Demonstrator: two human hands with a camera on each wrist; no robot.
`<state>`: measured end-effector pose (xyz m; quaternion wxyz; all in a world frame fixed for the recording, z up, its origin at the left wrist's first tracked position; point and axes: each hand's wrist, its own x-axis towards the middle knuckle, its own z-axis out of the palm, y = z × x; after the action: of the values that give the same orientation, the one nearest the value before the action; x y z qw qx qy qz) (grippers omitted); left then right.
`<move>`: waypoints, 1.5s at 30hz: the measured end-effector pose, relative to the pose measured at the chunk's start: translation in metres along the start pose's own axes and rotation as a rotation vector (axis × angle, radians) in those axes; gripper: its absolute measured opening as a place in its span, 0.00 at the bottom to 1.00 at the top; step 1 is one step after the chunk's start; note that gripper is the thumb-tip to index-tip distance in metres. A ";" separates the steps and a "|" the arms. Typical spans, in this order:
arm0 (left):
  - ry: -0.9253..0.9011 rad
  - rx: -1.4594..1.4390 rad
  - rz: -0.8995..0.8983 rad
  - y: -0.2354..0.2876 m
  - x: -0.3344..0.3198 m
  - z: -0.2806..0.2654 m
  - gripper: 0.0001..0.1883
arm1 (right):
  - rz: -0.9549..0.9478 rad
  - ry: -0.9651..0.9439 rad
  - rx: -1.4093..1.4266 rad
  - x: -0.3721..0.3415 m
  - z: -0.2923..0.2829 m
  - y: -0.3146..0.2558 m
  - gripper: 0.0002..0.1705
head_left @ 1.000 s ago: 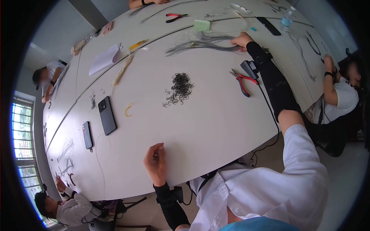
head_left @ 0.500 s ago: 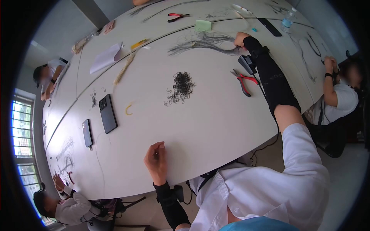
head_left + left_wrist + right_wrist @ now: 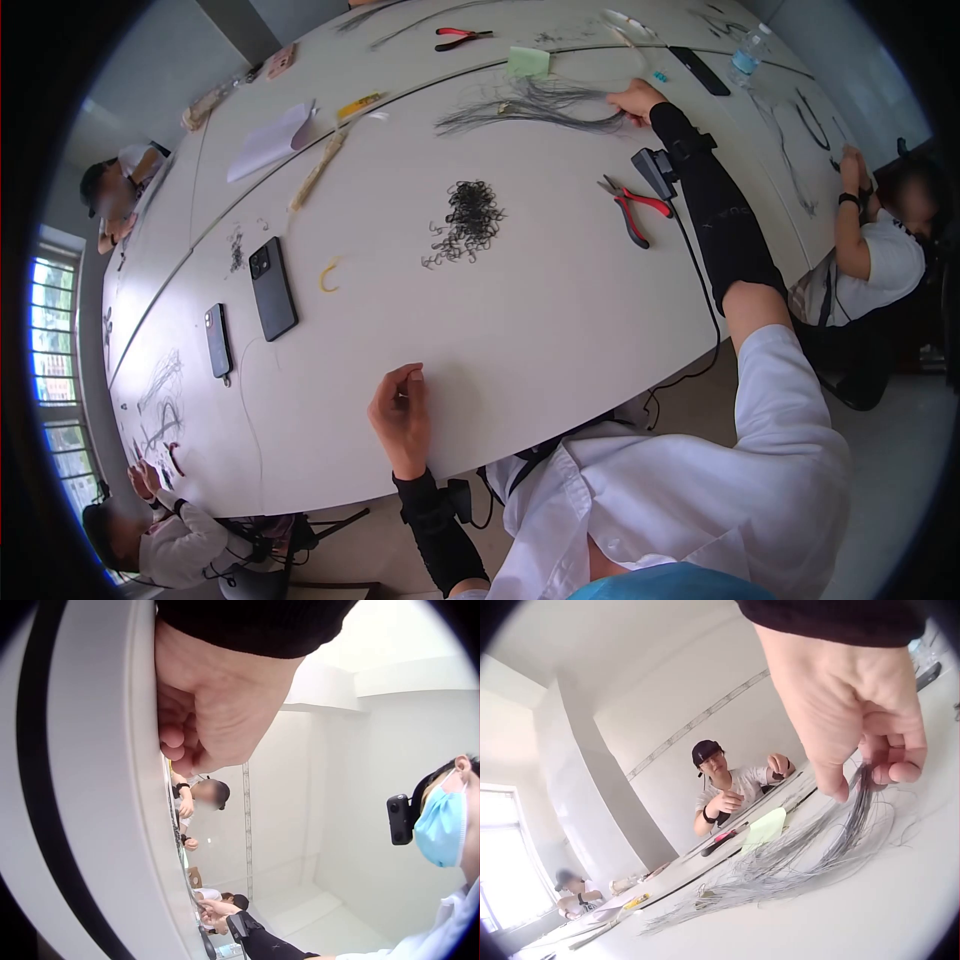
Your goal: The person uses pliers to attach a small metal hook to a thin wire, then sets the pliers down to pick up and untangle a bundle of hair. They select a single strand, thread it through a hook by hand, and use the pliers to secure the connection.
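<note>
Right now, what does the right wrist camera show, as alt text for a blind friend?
A right hand pinches a bundle of thin grey strands that fans out over a pale table. Beyond lie a green paper and red-and-black pliers, with a person in a dark cap behind.

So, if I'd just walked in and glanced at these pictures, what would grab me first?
Probably the heap of small dark curled pieces, standing out near the middle of the pale table. Next comes the fanned bundle of thin grey strands farther across the table, one end gripped by the right hand. The red-handled pliers also catch the eye, lying near the black-sleeved right forearm.
</note>
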<state>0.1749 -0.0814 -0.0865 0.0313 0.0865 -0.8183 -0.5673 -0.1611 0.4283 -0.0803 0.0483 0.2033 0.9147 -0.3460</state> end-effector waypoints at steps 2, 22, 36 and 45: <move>-0.002 0.000 -0.007 0.000 0.000 0.000 0.08 | 0.016 0.034 -0.146 -0.011 0.003 -0.009 0.18; 0.000 0.022 -0.005 0.001 0.000 0.000 0.08 | -0.035 -0.093 0.140 -0.014 -0.007 0.000 0.19; -0.032 -0.022 -0.048 0.002 0.002 -0.002 0.09 | -0.162 -0.028 0.014 -0.024 -0.020 -0.023 0.17; -0.020 0.053 0.448 0.116 0.086 0.010 0.16 | -0.647 -0.132 -0.089 -0.125 -0.077 -0.145 0.19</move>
<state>0.0767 -0.0474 0.0140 0.1462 -0.1022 -0.8321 -0.5252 -0.1024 0.3375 0.0953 0.0038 -0.1228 0.9410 -0.3153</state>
